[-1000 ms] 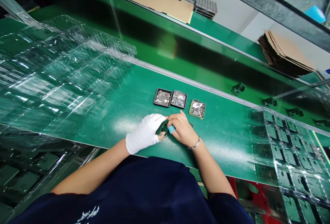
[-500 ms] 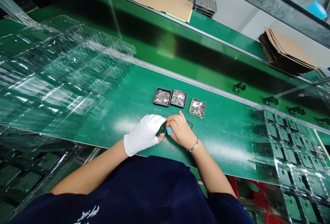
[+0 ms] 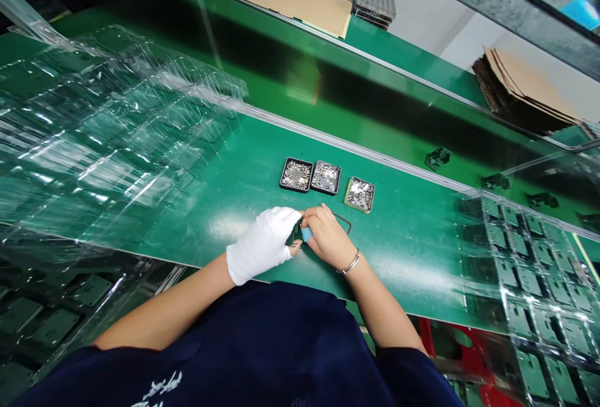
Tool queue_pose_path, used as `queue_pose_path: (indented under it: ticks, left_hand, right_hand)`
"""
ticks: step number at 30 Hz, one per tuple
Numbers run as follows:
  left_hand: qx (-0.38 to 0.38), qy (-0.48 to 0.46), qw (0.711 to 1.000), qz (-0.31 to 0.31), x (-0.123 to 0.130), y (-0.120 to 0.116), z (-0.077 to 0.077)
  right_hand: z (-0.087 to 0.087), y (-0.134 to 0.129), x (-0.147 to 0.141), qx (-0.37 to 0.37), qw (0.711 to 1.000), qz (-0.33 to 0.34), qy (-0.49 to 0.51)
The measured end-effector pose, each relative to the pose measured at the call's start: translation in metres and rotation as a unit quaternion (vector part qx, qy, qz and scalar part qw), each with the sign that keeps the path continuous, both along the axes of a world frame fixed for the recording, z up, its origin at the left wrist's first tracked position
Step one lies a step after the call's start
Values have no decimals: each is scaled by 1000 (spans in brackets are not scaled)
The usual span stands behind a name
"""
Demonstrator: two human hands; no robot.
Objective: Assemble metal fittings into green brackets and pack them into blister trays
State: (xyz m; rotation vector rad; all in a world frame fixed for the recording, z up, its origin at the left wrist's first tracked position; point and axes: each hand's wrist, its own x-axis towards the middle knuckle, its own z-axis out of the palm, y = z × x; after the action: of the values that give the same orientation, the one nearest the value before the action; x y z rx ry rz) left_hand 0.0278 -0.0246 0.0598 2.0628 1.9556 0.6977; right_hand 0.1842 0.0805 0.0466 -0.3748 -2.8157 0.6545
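My left hand, in a white glove with bare fingertips, is closed around a small dark green part. The fingers cover most of it. My right hand is bare, with a blue wrap on one finger. Its fingers are bent together against the part's right side, and whatever they pinch is hidden. Beside the right hand lies a thin dark bent rod. Beyond the hands are two black trays of small shiny metal pieces and a yellowish-edged tray of similar pieces.
Clear plastic blister trays are stacked at left. Another blister tray at right holds several green parts. Dark parts lie on the green strip behind the metal rail. Cardboard sheets are stacked at the back right.
Both hands stay together at the green part. The right fingers have shifted slightly, and more of the bent rod shows. The whole view has moved a little.
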Motion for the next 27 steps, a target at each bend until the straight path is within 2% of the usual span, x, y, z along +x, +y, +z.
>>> queue_pose_path:
  ticks: [5,9,15,19,22,24,27]
  left_hand:
    - [-57,-26,997,-43,-7,3,7]
    - [-67,-5,997,-31,-5,3,10]
    - [-45,-24,999,-19,-3,1,2]
    - [-10,-94,995,-7,-6,-1,-8]
    - [-15,-159,987,-14,-10,-3,-8]
    - [-41,-160,986,-16,-14,-3,-3]
    - [-72,-75,995,-5,-16,1,6]
  right_hand:
    - [-1,4,3,-12,999,40,7]
    - [-3,3,2,-9,999,36,3]
    - [-3,0,-3,-22,1000,-4,15]
    - [0,-1,-3,-101,992,-68,44]
    - [3,-3,-2,-139,984,-102,44]
    - [5,-6,-3,-116,988,-101,30]
    - [7,-13,-7,-65,994,-93,3]
